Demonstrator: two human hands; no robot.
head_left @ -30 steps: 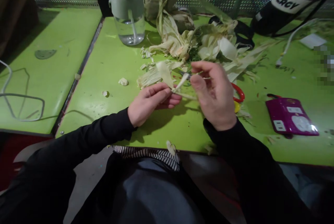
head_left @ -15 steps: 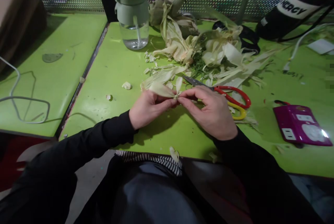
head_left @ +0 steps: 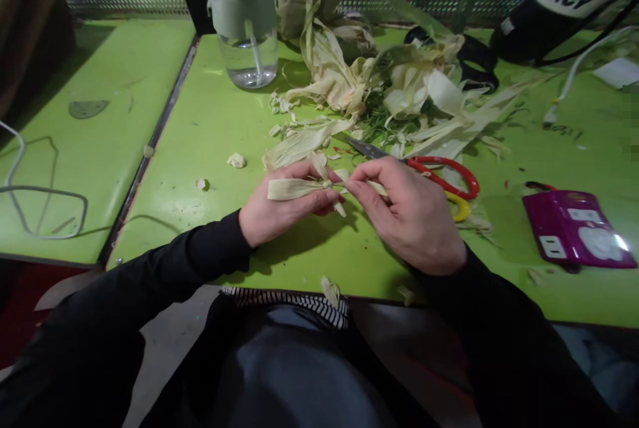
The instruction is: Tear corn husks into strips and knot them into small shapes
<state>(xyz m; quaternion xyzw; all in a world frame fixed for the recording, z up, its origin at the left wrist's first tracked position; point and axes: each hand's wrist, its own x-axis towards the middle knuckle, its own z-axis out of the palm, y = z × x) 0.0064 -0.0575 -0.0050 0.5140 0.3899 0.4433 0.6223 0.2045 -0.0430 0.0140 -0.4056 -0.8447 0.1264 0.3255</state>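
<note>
Between my two hands is a pale strip of corn husk (head_left: 297,189), gathered into a small knot-like bunch with short ends sticking out. My left hand (head_left: 284,205) pinches it near the bunch, and its wide end lies across the fingers. My right hand (head_left: 407,215) is closed, thumb and forefinger gripping the husk just right of the bunch. Right beside the right hand lie scissors (head_left: 444,172) with one red and one yellow handle, blades pointing left, partly hidden by the hand. More husk pieces (head_left: 309,138) lie just beyond my fingers.
A heap of dried husks (head_left: 339,75) and green shreds fills the back middle. Behind stand a green water bottle (head_left: 244,22) and a black bottle (head_left: 554,5). A purple power socket (head_left: 579,228) sits at right, a white cable (head_left: 22,155) at left. A seam (head_left: 150,148) splits the green tabletop.
The husk in my hands has turned, its wide end now lying over my left fingers. My right fingertips have drawn slightly right, away from the left ones. The view has shifted slightly.
</note>
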